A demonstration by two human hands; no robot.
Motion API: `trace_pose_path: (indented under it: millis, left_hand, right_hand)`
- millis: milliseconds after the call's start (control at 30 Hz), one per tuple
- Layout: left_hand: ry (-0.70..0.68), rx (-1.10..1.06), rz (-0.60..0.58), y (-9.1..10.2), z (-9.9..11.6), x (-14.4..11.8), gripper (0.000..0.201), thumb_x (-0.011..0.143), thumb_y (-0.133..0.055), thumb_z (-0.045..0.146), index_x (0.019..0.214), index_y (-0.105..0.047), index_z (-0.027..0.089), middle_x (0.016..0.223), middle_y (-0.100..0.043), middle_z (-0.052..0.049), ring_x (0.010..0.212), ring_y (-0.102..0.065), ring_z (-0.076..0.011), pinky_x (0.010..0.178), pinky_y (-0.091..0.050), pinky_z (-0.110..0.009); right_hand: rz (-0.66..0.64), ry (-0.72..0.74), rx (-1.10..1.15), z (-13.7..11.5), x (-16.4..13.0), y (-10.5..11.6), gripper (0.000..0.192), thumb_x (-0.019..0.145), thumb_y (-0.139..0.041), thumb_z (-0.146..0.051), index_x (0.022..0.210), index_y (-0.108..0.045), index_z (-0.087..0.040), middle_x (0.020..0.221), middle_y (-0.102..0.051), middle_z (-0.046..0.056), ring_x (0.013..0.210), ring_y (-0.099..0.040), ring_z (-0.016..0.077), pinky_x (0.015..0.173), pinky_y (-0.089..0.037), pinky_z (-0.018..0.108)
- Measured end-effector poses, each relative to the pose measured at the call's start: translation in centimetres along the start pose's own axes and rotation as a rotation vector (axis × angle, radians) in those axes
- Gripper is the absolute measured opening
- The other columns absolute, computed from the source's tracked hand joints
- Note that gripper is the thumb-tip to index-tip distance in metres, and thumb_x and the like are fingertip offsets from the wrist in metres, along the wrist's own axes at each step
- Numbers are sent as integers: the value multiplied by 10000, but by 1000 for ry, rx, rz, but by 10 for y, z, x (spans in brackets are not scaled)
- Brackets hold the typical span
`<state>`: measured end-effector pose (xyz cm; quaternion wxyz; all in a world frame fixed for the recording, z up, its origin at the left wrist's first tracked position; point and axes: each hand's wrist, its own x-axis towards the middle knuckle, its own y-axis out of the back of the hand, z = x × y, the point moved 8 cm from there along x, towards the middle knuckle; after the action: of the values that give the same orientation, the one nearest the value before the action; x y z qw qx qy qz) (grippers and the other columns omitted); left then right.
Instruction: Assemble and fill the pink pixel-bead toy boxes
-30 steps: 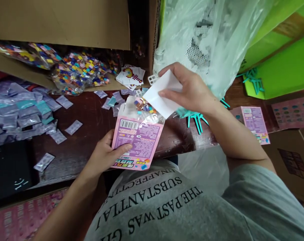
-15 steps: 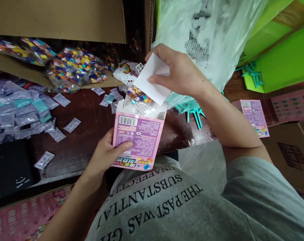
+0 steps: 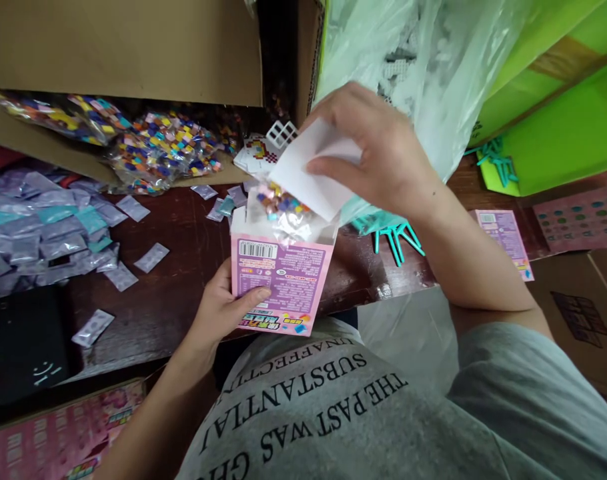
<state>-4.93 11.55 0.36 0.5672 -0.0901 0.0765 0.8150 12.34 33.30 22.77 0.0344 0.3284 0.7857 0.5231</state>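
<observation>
My left hand (image 3: 222, 308) grips the lower left of an open pink box (image 3: 283, 280) with a barcode, held upright over the dark wooden table (image 3: 173, 293). A clear bag of small coloured tiles (image 3: 282, 208) sticks out of the box's open top. My right hand (image 3: 378, 150) holds a folded white paper (image 3: 307, 172) right above that opening, its lower edge touching the bag. A small white grid piece (image 3: 281, 133) shows just behind the paper.
A cardboard box (image 3: 123, 47) at the back holds bags of coloured tiles (image 3: 158, 147). Small purple sachets (image 3: 43, 227) lie heaped at the left. A clear plastic bag (image 3: 433, 73), green cartons (image 3: 558, 113), teal plastic tools (image 3: 396, 237) and another pink box (image 3: 503, 240) are at the right.
My right hand with the white paper rose, then came down onto the box's open top. The box shifted slightly in my left hand.
</observation>
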Motion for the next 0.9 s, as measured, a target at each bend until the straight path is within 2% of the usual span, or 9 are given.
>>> trace_pose_path:
  millis: [67, 167, 267, 367, 533, 633, 733, 833, 900]
  left_hand:
    - [23, -19, 21, 2, 1, -2, 628, 693, -1022, 496, 1187, -743, 229, 1088, -854, -69, 880, -806, -252, 799, -718, -370]
    - [60, -36, 26, 2, 3, -4, 657, 700, -1024, 532, 1203, -736, 223, 1105, -852, -81, 890, -814, -269, 799, -725, -390]
    - [88, -64, 41, 1, 2, -5, 683, 711, -1020, 568, 1221, -732, 217, 1144, -849, -93, 911, -820, -283, 794, -728, -397]
    - [117, -109, 67, 0, 1, -4, 718, 706, -1021, 592, 1243, -731, 214, 1168, -848, -102, 909, -819, -277, 779, -725, -380]
    - [140, -138, 94, -3, 2, -4, 733, 693, -1029, 592, 1238, -739, 196, 1175, -844, -106, 920, -813, -267, 791, -718, -371]
    - [151, -150, 105, -3, -2, -2, 731, 690, -1036, 580, 1235, -741, 192, 1173, -844, -101, 924, -807, -250, 808, -711, -355]
    - [134, -134, 98, -1, -7, 0, 724, 679, -1046, 556, 1232, -743, 201, 1151, -847, -89, 926, -806, -245, 813, -708, -345]
    - [82, -121, 73, 1, -9, 0, 688, 677, -1039, 533, 1212, -747, 214, 1130, -849, -79, 922, -807, -251, 819, -711, -361]
    - [46, -114, 59, 3, -9, -1, 671, 672, -1033, 514, 1202, -747, 218, 1128, -852, -77, 914, -806, -252, 823, -712, -373]
  right_hand:
    - [63, -11, -46, 3, 3, 9, 229, 958, -765, -367, 1173, -699, -325, 1367, -740, 98, 1314, -655, 352, 1210, -563, 541]
    - [103, -12, -102, -1, 5, 18, 203, 977, -753, -374, 1173, -706, -387, 1392, -735, 58, 1351, -650, 338, 1246, -570, 507]
    - [200, 63, -167, -24, 1, 28, 161, 1060, -650, -411, 1207, -714, -397, 1428, -729, 35, 1408, -637, 304, 1294, -548, 466]
    - [296, 98, -179, -49, -6, 31, 239, 1105, -552, -499, 1162, -743, -368, 1439, -724, 38, 1450, -622, 308, 1332, -525, 462]
    - [191, -15, 2, -62, -11, 13, 334, 1060, -504, -616, 1244, -745, -474, 1509, -690, -46, 1390, -687, 308, 1218, -638, 396]
    - [291, -11, -46, -62, -14, 26, 331, 1049, -550, -638, 1247, -753, -469, 1541, -664, -50, 1483, -625, 336, 1289, -581, 453]
    - [367, 59, -85, -57, -13, 40, 293, 1043, -650, -592, 1234, -737, -389, 1457, -704, 17, 1481, -618, 332, 1359, -498, 514]
    - [303, 30, 49, -34, -5, 31, 249, 1020, -724, -548, 1148, -700, -336, 1309, -762, 60, 1291, -707, 315, 1236, -591, 510]
    - [217, -24, 119, -15, -1, 16, 223, 976, -779, -504, 1091, -689, -335, 1294, -769, 68, 1270, -710, 322, 1201, -612, 523]
